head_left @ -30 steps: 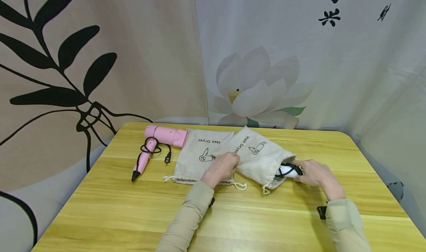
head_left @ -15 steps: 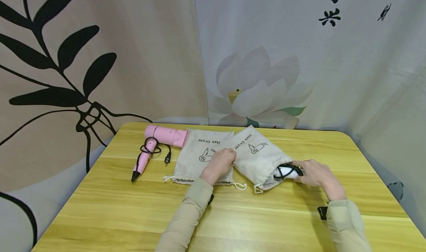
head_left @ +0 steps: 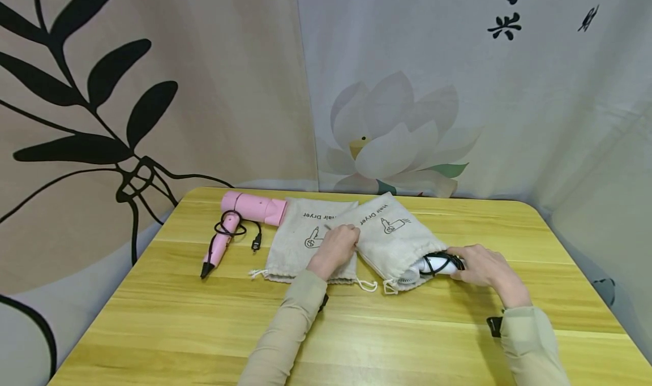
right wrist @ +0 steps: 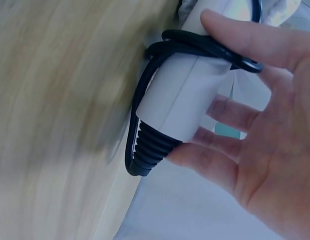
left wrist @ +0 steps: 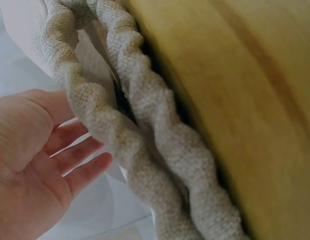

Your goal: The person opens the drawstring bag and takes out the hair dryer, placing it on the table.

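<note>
A white hair dryer (head_left: 440,263) with its black cord wound round the handle lies partly inside a beige drawstring bag (head_left: 387,236) printed "Hair Dryer". Its vented end shows at the bag's mouth, while the rest is hidden. My right hand (head_left: 484,264) grips the handle; in the right wrist view, thumb and fingers curl round the white handle (right wrist: 180,95) above its black ribbed cord end (right wrist: 152,147). My left hand (head_left: 336,247) pinches the bag's far-left corner. In the left wrist view, a gathered bag mouth (left wrist: 124,110) covers the fingertips of the left hand (left wrist: 39,155).
A second beige bag (head_left: 285,250) lies flat under my left hand, its drawstrings spread on the wooden table (head_left: 168,318). Left of it is a pink hair dryer (head_left: 249,206) with a black cord (head_left: 234,222). A printed curtain (head_left: 244,91) hangs behind the table.
My left hand has shifted slightly left, drawing the bag with it. More of the white hair dryer, including its vented end, now shows. My right hand has hardly moved.
</note>
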The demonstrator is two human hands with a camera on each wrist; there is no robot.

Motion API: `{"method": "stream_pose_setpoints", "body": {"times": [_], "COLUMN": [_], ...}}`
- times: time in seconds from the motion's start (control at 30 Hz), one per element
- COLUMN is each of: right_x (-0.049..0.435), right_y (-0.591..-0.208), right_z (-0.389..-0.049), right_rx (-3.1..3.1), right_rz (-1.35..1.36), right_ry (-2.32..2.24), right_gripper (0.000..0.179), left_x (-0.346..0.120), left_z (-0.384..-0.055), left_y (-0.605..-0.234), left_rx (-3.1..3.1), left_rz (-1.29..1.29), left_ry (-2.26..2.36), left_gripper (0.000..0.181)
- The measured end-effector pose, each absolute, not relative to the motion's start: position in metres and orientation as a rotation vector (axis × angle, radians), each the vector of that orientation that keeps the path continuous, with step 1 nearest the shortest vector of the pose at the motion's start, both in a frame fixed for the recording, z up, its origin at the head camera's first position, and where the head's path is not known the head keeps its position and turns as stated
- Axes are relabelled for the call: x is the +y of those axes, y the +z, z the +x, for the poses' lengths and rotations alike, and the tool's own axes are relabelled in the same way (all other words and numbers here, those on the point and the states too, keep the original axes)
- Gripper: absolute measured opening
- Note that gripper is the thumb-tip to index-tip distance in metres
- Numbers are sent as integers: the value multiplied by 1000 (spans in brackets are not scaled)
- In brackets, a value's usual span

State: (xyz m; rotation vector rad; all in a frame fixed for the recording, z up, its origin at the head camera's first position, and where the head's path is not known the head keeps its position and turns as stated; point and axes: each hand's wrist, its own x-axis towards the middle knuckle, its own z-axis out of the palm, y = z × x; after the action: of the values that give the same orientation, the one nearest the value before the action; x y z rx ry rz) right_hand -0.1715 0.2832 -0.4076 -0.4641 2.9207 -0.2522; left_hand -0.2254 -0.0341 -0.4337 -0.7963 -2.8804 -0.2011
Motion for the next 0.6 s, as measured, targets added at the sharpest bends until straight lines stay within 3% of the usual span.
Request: {"method": "stream_pose_setpoints", "body": {"times": [0.6], "right_x": [285], "right_y": [-406], "right_z": [-171], "right_rx": [2917], "right_rz": [-525], "right_ry": [-280], "right_gripper": [42], "left_x": [-38], "left_z": [-236], "left_y": [-444], "left_rx": [-2817], "left_rz": [-775], "left_ry": [-259], "left_gripper": [7]}}
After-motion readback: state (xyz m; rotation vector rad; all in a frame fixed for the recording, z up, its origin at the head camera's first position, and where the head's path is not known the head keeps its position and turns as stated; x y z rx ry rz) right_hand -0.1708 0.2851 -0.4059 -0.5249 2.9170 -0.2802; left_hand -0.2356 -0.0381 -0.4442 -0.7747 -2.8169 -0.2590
